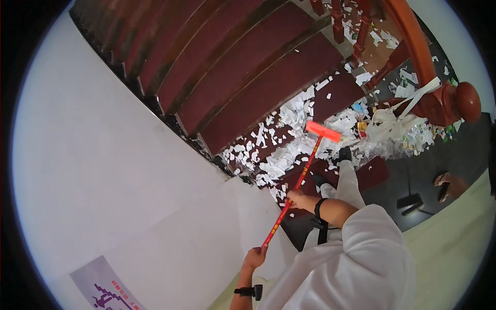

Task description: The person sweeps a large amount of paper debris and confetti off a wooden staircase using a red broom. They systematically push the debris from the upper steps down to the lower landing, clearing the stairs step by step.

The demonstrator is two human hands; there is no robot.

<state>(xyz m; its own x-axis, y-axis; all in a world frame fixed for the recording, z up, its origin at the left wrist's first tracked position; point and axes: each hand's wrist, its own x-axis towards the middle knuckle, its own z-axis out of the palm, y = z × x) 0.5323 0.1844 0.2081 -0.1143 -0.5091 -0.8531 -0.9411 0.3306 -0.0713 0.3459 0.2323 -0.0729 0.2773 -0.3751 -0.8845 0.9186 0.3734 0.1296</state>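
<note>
A red pole with yellow writing (pixel 279 223) runs diagonally up to a flat orange-red head (pixel 322 131), a long-handled broom or squeegee. My left hand (pixel 254 257) is closed round its lower end, and my right hand (pixel 296 198) grips it further up. The head rests on a heap of torn white paper (pixel 294 149) spread over the lower dark-red carpeted steps (pixel 267 97). Clear plastic film (pixel 381 149) and small coloured scraps lie to the right of the head. My dark shoes (pixel 344 154) stand at the heap's near edge.
A wooden newel post (pixel 445 102) with a white strap and bag (pixel 383 124) tied on stands at right. Balusters (pixel 360 35) rise behind it. A white wall (pixel 116 162) borders the left. A black dustpan (pixel 410 201) lies on the grey floor, near another person's sandalled feet (pixel 443 186).
</note>
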